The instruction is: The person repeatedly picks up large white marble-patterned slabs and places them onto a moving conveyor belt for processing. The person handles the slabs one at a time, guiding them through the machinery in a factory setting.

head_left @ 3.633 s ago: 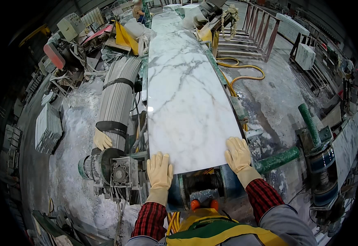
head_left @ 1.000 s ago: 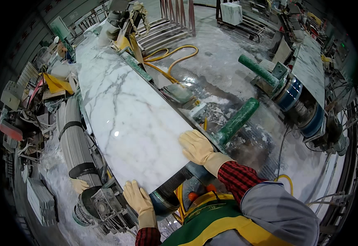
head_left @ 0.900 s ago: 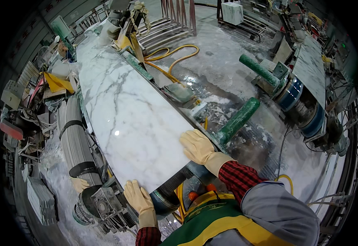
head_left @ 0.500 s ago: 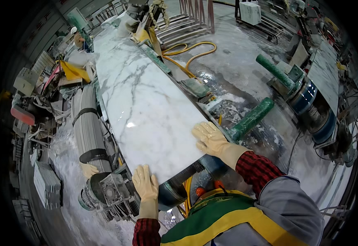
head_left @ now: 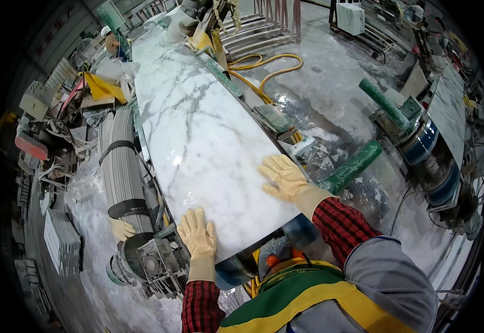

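Note:
A long white marble slab (head_left: 220,144) with grey veins and a wet sheen stretches away from me, its near end over dark blue rollers (head_left: 235,271). My left hand (head_left: 197,236), in a cream rubber glove, lies on the slab's near left edge with fingers stretched forward. On the right edge, a little farther up, my gloved right hand (head_left: 284,178) rests palm down with its fingers spread. Neither hand grips anything.
Beside the slab on the left runs a strapped grey bundle (head_left: 124,172), with a loose cream glove (head_left: 122,228) near its end. A motor (head_left: 161,261) sits below it. Green rollers (head_left: 353,165) jut out at right. A yellow hose (head_left: 275,69) coils on the wet floor.
The slab's near end has come closer to me, and more of it shows below my right hand. Both hands stay flat on it. The whole view has shifted slightly.

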`<state>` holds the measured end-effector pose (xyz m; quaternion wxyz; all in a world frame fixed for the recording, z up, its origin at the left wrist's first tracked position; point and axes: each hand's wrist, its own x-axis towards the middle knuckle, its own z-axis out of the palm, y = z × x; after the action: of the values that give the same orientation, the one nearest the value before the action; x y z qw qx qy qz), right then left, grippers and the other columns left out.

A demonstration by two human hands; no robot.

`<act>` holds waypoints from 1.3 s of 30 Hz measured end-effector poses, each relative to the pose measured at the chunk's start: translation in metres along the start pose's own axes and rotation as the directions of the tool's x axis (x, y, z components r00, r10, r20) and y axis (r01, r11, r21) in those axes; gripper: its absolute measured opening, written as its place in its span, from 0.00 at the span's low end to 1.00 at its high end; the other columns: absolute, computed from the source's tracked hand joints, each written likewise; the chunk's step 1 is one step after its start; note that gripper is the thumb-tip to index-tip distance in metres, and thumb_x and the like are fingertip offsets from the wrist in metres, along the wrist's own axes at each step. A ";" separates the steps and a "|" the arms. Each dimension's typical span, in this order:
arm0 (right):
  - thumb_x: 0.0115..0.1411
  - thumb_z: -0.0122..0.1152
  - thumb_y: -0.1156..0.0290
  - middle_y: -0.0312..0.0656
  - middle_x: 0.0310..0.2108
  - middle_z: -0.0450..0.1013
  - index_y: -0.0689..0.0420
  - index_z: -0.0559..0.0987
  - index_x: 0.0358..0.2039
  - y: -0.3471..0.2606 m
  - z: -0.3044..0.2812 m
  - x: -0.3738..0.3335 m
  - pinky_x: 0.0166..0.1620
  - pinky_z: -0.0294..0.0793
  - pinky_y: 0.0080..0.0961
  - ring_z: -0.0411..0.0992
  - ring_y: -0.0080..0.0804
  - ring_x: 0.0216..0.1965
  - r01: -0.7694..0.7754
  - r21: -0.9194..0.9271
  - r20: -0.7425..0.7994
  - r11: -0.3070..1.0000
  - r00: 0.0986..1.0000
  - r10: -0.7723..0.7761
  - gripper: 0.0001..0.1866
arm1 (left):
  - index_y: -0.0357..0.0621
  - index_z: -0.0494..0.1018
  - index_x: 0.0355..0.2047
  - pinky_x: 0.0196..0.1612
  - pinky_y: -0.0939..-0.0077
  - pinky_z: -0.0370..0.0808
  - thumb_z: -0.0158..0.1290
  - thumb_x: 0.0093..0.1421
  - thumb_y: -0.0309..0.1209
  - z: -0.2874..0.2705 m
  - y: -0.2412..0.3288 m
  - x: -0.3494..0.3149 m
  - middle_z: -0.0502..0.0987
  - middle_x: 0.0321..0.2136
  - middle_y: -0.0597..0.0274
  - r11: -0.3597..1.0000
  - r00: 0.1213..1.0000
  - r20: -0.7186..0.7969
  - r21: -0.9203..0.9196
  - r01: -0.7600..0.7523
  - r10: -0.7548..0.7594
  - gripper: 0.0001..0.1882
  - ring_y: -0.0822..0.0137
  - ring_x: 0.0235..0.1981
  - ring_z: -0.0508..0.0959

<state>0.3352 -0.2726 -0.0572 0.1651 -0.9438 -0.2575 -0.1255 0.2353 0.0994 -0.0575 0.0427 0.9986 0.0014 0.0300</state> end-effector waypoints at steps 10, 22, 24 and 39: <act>0.65 0.67 0.52 0.48 0.73 0.68 0.51 0.76 0.69 0.006 -0.014 0.052 0.79 0.57 0.48 0.62 0.53 0.75 -0.058 0.068 0.129 0.996 0.990 0.049 0.34 | 0.51 0.65 0.77 0.78 0.32 0.51 0.52 0.73 0.47 -0.011 -0.001 0.021 0.62 0.77 0.43 0.998 0.998 -0.027 -0.013 -0.066 0.065 0.35 0.35 0.77 0.60; 0.65 0.66 0.55 0.48 0.66 0.71 0.55 0.78 0.64 0.045 0.029 0.125 0.74 0.62 0.46 0.65 0.48 0.70 0.077 0.016 -0.116 0.997 0.990 -0.075 0.30 | 0.49 0.68 0.74 0.76 0.31 0.53 0.55 0.70 0.45 -0.009 -0.003 0.026 0.65 0.75 0.40 0.994 0.993 -0.042 -0.006 -0.107 0.107 0.35 0.34 0.74 0.62; 0.65 0.66 0.55 0.48 0.66 0.71 0.55 0.78 0.63 0.054 0.032 0.142 0.74 0.62 0.45 0.65 0.48 0.70 0.067 0.007 -0.105 0.998 0.992 -0.065 0.29 | 0.49 0.68 0.74 0.76 0.31 0.53 0.55 0.70 0.45 -0.013 -0.001 0.026 0.65 0.75 0.40 0.993 0.993 -0.025 -0.015 -0.117 0.117 0.34 0.34 0.74 0.63; 0.65 0.63 0.60 0.49 0.64 0.74 0.56 0.76 0.59 0.030 0.042 0.121 0.73 0.65 0.44 0.68 0.50 0.68 -0.078 0.043 -0.151 0.996 0.985 0.084 0.24 | 0.49 0.68 0.74 0.78 0.35 0.55 0.55 0.71 0.44 -0.006 -0.006 0.020 0.65 0.75 0.43 0.990 0.990 -0.029 0.031 -0.139 0.140 0.33 0.35 0.75 0.63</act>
<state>0.4588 -0.2278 -0.0640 0.2068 -0.9378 -0.2079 -0.1858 0.2547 0.1057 -0.0503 0.0259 0.9962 -0.0672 0.0483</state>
